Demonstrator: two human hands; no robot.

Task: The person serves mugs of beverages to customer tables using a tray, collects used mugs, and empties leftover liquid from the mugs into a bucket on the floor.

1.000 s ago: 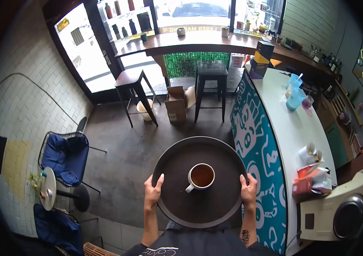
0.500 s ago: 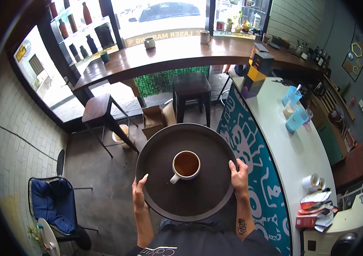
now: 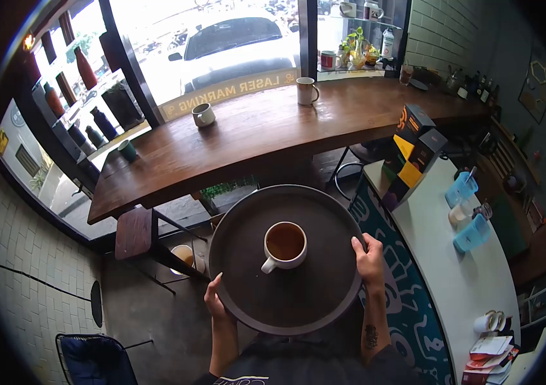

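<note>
A round dark tray (image 3: 253, 212) is held level in front of my body. Near its middle stands a white cup (image 3: 289, 262) of reddish-brown drink, its handle pointing to the lower left. My left hand (image 3: 215, 300) grips the tray's left rim, thumb on top and fingers mostly hidden underneath. On the opposite side my right hand (image 3: 369, 258) clasps the rim, with the thumb over the edge. Neither hand touches the cup.
Ahead runs a wooden bar counter (image 3: 247, 154) with a grey cup (image 3: 203, 115), a tall mug (image 3: 306, 91) and a green cup (image 3: 127, 151). A stool (image 3: 137, 234) stands left. The white counter (image 3: 439, 256) at right carries boxes (image 3: 411, 157) and blue cups (image 3: 471, 233).
I have come closer to the wooden bar counter, which looks larger and lower in view. Both hands still hold the tray, and the cup keeps its place on it.
</note>
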